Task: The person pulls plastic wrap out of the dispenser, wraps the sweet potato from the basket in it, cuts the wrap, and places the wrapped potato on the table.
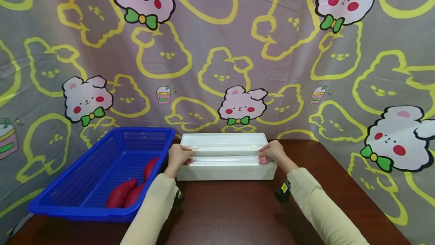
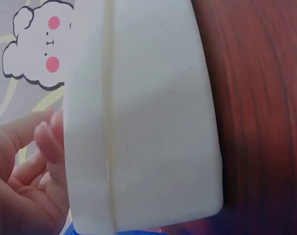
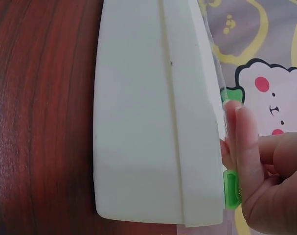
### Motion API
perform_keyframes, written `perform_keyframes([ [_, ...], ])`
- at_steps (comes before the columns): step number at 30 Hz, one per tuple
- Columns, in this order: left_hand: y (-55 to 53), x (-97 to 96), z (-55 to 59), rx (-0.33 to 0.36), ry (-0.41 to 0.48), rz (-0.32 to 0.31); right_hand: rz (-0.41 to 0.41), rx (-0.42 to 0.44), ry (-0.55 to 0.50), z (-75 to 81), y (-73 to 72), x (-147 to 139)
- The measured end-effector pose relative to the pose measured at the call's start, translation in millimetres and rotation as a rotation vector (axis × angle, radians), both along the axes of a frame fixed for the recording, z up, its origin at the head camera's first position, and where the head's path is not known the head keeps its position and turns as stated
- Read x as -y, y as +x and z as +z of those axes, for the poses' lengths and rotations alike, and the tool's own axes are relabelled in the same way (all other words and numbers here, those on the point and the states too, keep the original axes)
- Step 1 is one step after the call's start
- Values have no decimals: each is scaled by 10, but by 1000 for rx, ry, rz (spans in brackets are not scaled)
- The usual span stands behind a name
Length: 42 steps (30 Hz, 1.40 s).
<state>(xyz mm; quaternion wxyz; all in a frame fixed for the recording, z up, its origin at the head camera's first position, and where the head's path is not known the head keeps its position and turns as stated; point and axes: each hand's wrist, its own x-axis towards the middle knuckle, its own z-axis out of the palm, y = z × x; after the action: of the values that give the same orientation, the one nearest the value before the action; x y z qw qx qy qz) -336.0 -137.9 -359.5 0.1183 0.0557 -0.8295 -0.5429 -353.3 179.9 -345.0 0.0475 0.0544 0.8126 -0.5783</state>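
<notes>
A long white cling film dispenser (image 1: 225, 172) stands on the table with its lid (image 1: 224, 139) raised at the back. Clear cling film (image 1: 224, 153) appears as a faint shiny sheet across its opening, hard to make out. At the left end, my left hand (image 1: 179, 155) pinches the film's edge between thumb and fingers. Opposite it, my right hand (image 1: 273, 153) pinches the film at the right end. A green slider (image 3: 231, 189) shows beside the right fingers in the right wrist view. The dispenser's front wall (image 2: 158, 122) fills much of the left wrist view, hiding the left fingertips.
To the left is a blue plastic basket (image 1: 85, 215) holding several red sweet-potato-like pieces (image 1: 121, 193). Its right rim runs close to my left forearm. A patterned cloth (image 1: 204, 67) hangs behind the brown wooden table (image 1: 231, 211). Both wrists wear small black devices (image 1: 283, 191).
</notes>
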Motion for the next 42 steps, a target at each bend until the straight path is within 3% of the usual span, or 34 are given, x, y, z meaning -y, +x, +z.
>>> perform_keyframes([
  [3, -24, -35, -11, -48, 54, 18, -20, -13, -22, -2, -3, -8],
  [9, -76, -86, -45, -119, 70, 83, -37, -25, -78, 21, -3, -13],
  [17, -99, -99, 6, -160, 36, 90, -41, -55, -3, 102, 24, -11],
  [35, -48, -88, 51, -142, 90, 66, 5, -36, -16, 148, 48, -42],
  [42, -35, -68, 66, -114, 214, 55, 38, -41, -63, 165, 63, -82],
])
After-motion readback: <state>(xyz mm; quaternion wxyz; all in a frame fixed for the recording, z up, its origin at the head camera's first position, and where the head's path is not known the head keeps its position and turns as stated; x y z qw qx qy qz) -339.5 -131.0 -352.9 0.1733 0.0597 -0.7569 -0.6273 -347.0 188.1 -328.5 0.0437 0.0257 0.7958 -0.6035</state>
